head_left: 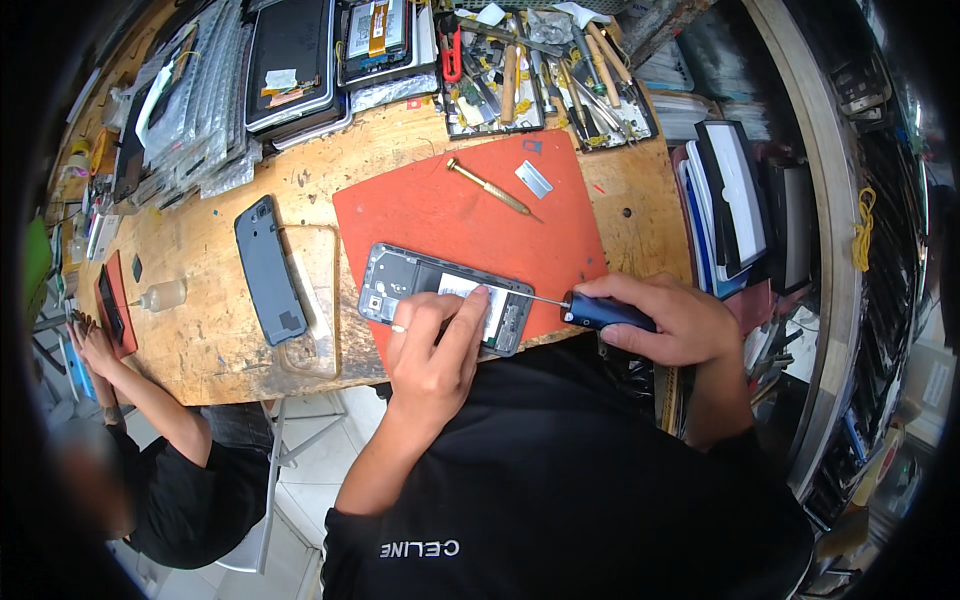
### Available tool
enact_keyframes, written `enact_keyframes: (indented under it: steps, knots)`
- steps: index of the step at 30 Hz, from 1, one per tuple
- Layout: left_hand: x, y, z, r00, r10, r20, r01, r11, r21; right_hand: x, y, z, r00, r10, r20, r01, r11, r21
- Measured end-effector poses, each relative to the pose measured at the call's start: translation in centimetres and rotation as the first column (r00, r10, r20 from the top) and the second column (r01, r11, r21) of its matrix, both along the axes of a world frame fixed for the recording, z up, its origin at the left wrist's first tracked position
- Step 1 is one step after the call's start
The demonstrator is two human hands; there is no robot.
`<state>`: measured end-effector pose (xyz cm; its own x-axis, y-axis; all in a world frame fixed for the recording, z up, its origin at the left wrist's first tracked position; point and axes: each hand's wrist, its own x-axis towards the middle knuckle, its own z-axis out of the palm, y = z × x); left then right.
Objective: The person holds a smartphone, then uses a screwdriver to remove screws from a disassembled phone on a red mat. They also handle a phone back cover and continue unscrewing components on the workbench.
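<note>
An opened phone (425, 275) lies on the red-orange mat (400, 200), its inside facing up and a white label on the battery. Bent fingers of my left hand (432, 350) grip the phone across its near side, the index fingertip close to the tool's tip. Wrapped in my right hand (675, 318) is a screwdriver with a thick dark blue handle (600, 312). Its thin metal shaft reaches left over the phone; the very tip is hidden at my left fingertip. A brass-coloured screwdriver (488, 187) and a small silver plate (533, 180) lie farther back on the mat.
A grey phone back cover (270, 270) lies left of the mat beside a clear frame. Tool trays (500, 80) and stacked phone parts (290, 65) line the far side. A co-worker (170, 470) sits at left near a small bottle (162, 295). Boxes (725, 200) stand right.
</note>
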<state>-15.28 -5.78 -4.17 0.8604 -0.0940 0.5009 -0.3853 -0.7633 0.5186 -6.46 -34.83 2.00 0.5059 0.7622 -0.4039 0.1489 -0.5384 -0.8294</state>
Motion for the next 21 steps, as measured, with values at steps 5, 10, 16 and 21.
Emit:
enact_keyframes:
  steps: [5,10,16,21]
  knots:
    - [1.3,1.9,1.2,0.961,-0.268,-0.068,0.273,0.959,0.082,0.2,0.1,0.9,0.993,0.113,-0.033,-0.111,0.992,0.055]
    - [0.3,4.4,3.3,0.877,-0.466,-0.120,0.481,0.839,0.255,0.5,-0.5,1.2,0.974,0.205,-0.096,-0.191,0.973,0.132]
    - [-0.3,6.9,4.4,0.895,-0.438,-0.084,0.441,0.837,0.325,0.2,-1.4,1.4,0.979,0.172,-0.113,-0.148,0.969,0.198]
    - [-0.9,9.3,4.3,0.986,-0.116,-0.120,0.141,0.963,0.229,0.4,-3.1,1.5,0.976,0.029,-0.214,-0.061,0.987,-0.147]
